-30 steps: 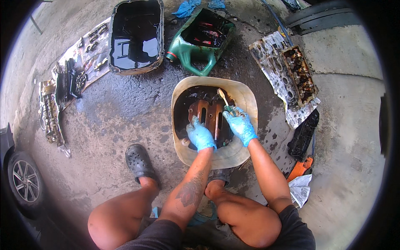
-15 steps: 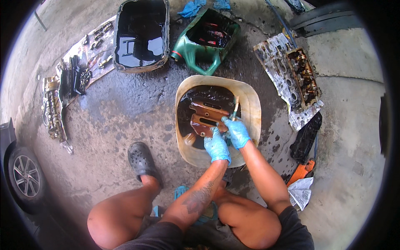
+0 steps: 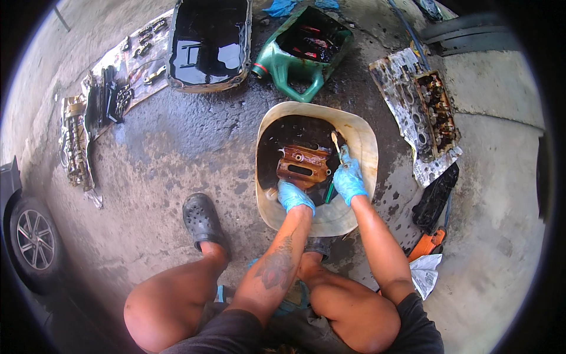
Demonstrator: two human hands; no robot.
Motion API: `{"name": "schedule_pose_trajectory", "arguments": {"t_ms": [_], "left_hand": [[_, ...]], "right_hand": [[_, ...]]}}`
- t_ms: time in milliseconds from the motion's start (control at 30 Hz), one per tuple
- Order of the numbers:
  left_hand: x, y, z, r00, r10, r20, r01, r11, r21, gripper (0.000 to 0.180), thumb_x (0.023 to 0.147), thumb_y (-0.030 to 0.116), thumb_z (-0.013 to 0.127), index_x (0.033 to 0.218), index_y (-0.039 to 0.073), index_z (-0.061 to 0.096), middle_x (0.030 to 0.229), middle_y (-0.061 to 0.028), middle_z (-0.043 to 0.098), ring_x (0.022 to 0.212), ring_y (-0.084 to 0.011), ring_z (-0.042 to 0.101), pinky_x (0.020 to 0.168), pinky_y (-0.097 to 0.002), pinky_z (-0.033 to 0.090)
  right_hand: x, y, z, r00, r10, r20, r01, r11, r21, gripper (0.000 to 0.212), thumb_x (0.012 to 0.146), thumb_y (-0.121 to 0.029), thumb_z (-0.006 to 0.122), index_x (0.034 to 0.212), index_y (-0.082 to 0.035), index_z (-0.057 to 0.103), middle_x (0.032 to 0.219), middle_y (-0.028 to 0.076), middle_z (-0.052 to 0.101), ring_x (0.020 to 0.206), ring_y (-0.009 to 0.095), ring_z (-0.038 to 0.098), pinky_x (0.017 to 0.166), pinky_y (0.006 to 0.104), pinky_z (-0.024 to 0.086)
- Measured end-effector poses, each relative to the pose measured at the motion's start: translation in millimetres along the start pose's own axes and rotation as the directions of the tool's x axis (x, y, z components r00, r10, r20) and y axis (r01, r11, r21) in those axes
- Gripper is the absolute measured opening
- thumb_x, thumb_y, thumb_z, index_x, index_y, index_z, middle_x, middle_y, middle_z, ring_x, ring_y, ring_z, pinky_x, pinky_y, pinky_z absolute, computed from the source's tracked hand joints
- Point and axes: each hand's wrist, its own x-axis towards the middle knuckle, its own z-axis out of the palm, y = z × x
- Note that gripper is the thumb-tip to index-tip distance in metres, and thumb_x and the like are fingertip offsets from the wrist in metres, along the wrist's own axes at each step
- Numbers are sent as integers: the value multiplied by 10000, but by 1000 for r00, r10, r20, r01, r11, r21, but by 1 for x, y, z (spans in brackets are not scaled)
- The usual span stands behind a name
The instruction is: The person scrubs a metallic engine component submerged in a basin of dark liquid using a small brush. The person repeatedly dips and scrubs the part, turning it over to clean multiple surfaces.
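Note:
An off-white tub (image 3: 356, 215) holds dark oily liquid. Over the liquid in it is an oily brown metal plate (image 3: 315, 171) with a long slot and several bolt holes. My left hand (image 3: 295, 197), in a blue glove, grips the plate's near edge; its fingertips are partly hidden behind the part. My right hand (image 3: 349, 180), also gloved in blue, is closed around a green-handled toothbrush (image 3: 335, 138). The brush's bristle end points away from me, just right of the plate and apart from it. A small pale piece (image 3: 271, 193) lies at the tub's left side.
Beyond the tub stand an oil pan (image 3: 177, 82) of dark liquid and a cut-open green jug (image 3: 283, 76). A cylinder head (image 3: 433, 115) rests on paper at right, near a black part (image 3: 435, 197). Camshafts (image 3: 75, 141) lie at left, with a car wheel (image 3: 36, 239) nearer me.
The plate has turned, and my left hand has shifted left and lower on it. My right hand has moved slightly right with the toothbrush. The whole view has shifted slightly.

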Motion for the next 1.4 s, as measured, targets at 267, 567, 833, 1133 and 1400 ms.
{"name": "schedule_pose_trajectory", "arguments": {"t_ms": [267,567,833,1133,1400], "left_hand": [[24,8,11,996,61,-66,-63,998,-17,494,1005,410,404,1310,47,542,1359,-98,552,1179,-240,563,1028,-365,417],[25,21,15,988,-25,-152,35,997,62,627,1014,496,404,1353,-25,482,1365,-135,550,1180,-267,574,1026,-376,436],[11,18,26,995,-85,-58,89,994,69,593,1028,497,339,1411,58,451,1430,-124,501,1262,-276,521,1091,-375,379],[24,24,18,996,-54,-70,59,996,71,588,1031,501,309,1389,69,485,1442,-104,496,1274,-259,513,1100,-381,362],[30,28,18,995,-14,-96,13,1000,-7,566,1032,485,303,1383,86,498,1392,-90,539,1229,-246,541,1070,-383,394]], "right_hand": [[-40,-25,-3,979,28,200,-14,998,-69,283,989,-265,483,1146,-140,682,987,264,647,925,451,619,769,501,489],[-7,-15,34,925,-8,379,-65,982,179,232,938,-214,606,1110,-92,704,929,138,723,849,266,693,771,369,526],[28,-16,21,667,-440,602,719,591,-365,330,952,-337,471,1054,-136,711,1005,148,703,921,346,664,808,461,522],[15,-23,5,776,-102,622,285,937,-201,301,940,-252,514,1068,-61,708,1060,193,698,938,367,678,813,440,536],[31,-40,-8,617,-176,767,511,831,-220,325,892,-289,543,1084,-80,700,1084,192,678,967,371,656,849,454,510]]}}
